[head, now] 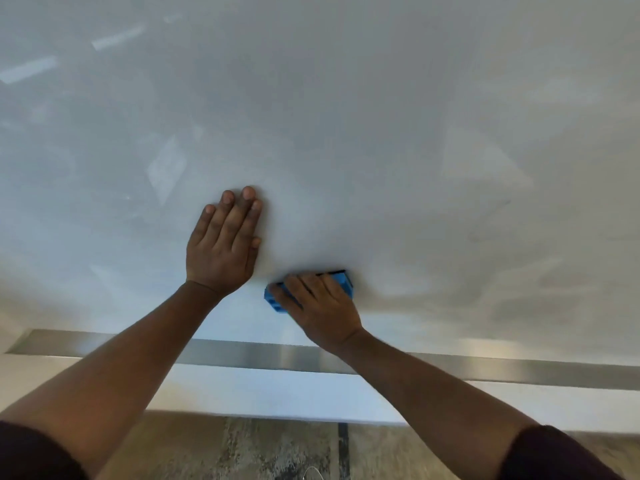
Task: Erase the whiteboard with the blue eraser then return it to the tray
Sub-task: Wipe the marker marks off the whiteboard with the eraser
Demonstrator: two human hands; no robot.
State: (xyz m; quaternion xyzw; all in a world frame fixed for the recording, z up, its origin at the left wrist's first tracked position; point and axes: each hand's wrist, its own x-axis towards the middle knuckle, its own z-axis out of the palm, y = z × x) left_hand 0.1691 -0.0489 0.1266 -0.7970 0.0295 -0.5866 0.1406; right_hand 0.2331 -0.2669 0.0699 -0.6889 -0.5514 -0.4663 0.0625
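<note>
Right hand (322,306) clamped over blue eraser (343,284), pressing it to whiteboard (381,133) just above metal tray (242,353). Left hand (223,244) flat on whiteboard, fingers spread, beside eraser.

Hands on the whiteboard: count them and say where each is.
2. The left hand lies flat and open on the whiteboard; the right hand, lower and beside it, presses the blue eraser against the board.

head cam | close to whiteboard (346,98) | faces forward-down | tray (242,353) low in frame
</note>
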